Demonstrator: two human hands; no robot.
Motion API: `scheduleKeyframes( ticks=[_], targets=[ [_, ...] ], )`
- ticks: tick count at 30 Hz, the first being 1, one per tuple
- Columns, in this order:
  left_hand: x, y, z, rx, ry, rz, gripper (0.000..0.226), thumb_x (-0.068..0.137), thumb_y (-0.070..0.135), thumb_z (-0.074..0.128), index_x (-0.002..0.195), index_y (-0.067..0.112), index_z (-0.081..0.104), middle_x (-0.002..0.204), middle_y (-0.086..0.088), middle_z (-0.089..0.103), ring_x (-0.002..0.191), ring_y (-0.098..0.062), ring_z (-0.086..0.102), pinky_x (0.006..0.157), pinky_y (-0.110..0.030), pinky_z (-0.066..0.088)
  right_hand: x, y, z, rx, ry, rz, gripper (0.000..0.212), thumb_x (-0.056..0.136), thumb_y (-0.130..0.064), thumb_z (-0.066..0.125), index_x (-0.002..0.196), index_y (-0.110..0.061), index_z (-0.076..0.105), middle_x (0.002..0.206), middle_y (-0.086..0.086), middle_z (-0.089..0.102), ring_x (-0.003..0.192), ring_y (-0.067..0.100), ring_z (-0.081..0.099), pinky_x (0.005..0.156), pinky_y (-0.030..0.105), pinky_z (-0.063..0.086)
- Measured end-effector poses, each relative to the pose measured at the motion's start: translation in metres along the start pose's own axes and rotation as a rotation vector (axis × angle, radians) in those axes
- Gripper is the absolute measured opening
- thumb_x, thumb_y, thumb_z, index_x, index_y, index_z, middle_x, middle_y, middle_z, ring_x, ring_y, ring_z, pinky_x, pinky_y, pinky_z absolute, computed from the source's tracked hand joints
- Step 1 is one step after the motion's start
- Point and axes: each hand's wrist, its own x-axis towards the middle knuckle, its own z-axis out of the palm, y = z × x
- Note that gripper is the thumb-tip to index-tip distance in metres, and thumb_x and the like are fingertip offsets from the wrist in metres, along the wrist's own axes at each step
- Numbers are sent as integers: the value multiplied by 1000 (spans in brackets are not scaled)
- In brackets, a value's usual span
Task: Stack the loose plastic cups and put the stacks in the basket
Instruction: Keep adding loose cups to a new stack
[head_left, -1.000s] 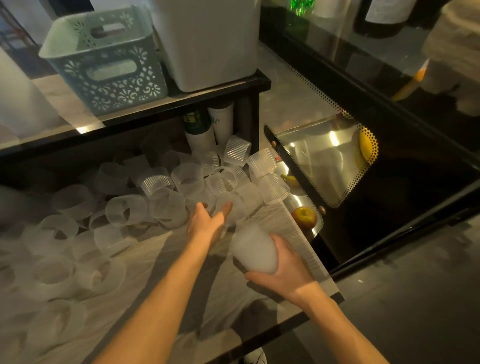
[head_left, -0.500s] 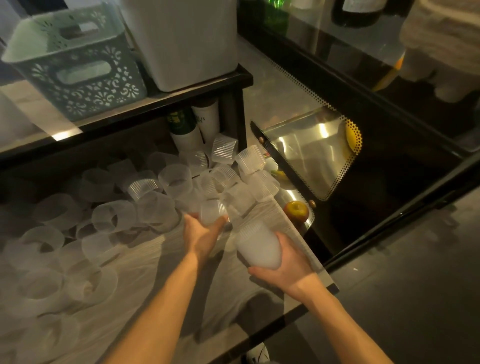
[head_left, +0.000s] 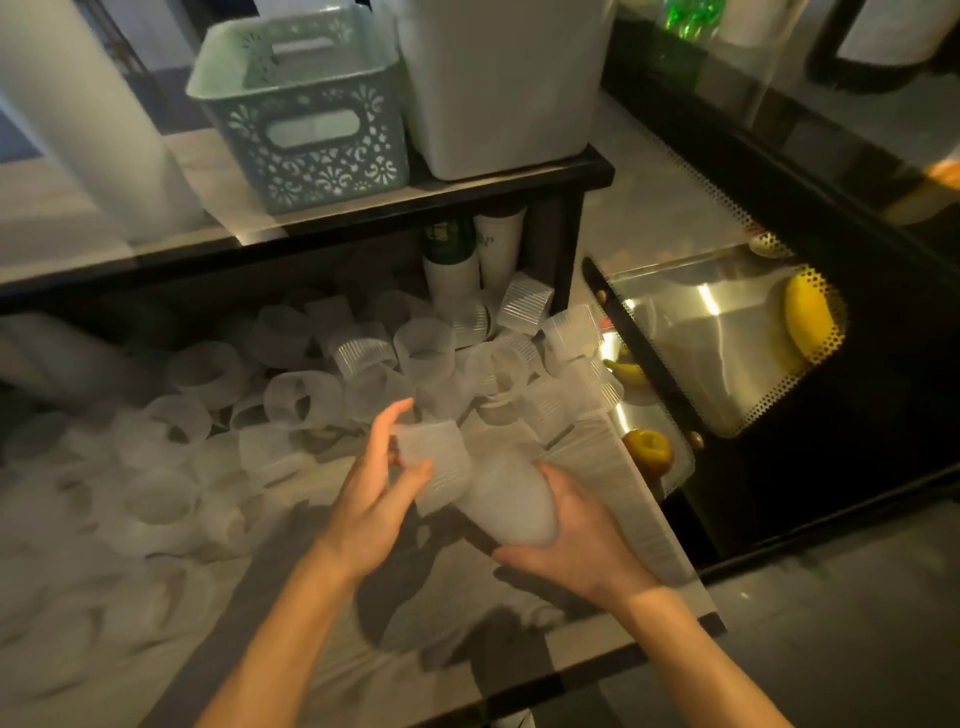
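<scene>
Both hands meet over the near right part of the table (head_left: 649, 525), at mid-frame. The right hand (head_left: 582, 525) wraps from below and behind around a cloudy stack of cups (head_left: 511, 499), fingers curled on its closed lower end; the stack's long axis tilts up and away to the left, so its open mouth faces the left hand. The left hand (head_left: 376, 483) pinches a single ribbed cup (head_left: 434, 457), thumb on the near wall, fingers reaching over the far side, and holds it right at the stack's mouth. The cup appears already touching or partly seated on the stack, though the translucent walls blur together and the depth of seating cannot be read. Judgement: the step in hand is nesting this cup, and it turns on keeping the cup's axis in line with the tilted stack; the left hand is the one placed to push. The loose cups (head_left: 311, 400) lie heaped just beyond and to the left of the hands, most on their sides, mouths facing every way, the far ones lost in shadow under the shelf (head_left: 332, 228). The green basket (head_left: 306, 109) sits on that shelf, up and away from both hands, beside a white bin (head_left: 504, 88); its inside is not visible, so any stacks already in it cannot be confirmed. How many cups make up the stack is unreadable.
</scene>
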Motion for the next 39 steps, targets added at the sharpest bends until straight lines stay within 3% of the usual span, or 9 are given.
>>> scheduleKeyframes(
  ticks=[3,11,14,19,22,26,30,34,39],
  targets=[
    [1,10,-7,195,-119,30,57,78,58,46,134,51,35,127,16,47,112,7,47,91,-10,34,5,-9,-2,-77,-48,-66,97,63,-61,82,140,-50,24,129,-27,35,118,2,43,96,30,46],
    [1,3,32,212,-295,-9,84,80,82,32,153,46,13,152,19,28,142,8,20,117,-22,16,4,-18,7,-42,-98,-94,84,59,-65,79,127,-53,31,125,-23,45,109,0,51,91,32,52],
    [5,-1,40,164,-296,-29,91,74,90,32,151,43,23,155,20,27,142,7,21,119,-28,18,-3,-7,10,-31,-74,-38,90,58,-66,79,130,-55,25,128,-22,43,114,2,49,95,33,51],
    [40,9,60,158,-15,-95,71,82,62,58,142,27,46,132,2,56,120,-13,54,95,-21,39,-14,9,-1,-6,55,137,98,60,-62,80,139,-45,24,125,-19,40,116,7,45,94,32,49],
    [65,16,77,362,4,72,48,91,40,65,133,20,54,118,5,55,107,-11,56,83,-18,43,-24,18,-16,3,88,197,96,64,-59,80,140,-44,23,124,-19,37,117,7,41,96,31,47],
    [100,19,109,630,-64,428,52,88,34,67,133,12,54,125,-7,53,114,-21,52,94,-37,48,-35,24,-34,-27,123,267,95,67,-59,79,143,-37,26,122,-17,37,115,8,43,98,34,48],
    [126,21,133,1076,-102,421,78,88,51,60,149,14,29,149,-10,34,138,-28,29,115,-42,30,-40,33,-40,15,145,341,98,63,-59,81,143,-37,28,125,-14,42,114,10,46,98,38,50],
    [131,5,137,1426,-83,333,102,82,73,50,152,5,21,160,-18,16,149,-38,3,120,-49,6,-43,41,-40,64,164,386,103,59,-60,81,143,-40,26,127,-14,42,113,10,48,96,38,52],
    [128,-8,128,1331,-39,457,89,77,62,65,141,5,43,158,-21,22,149,-40,2,118,-51,-3,-44,46,-36,63,154,371,102,59,-65,78,143,-40,26,128,-15,42,114,10,47,97,38,51]
  ],
)
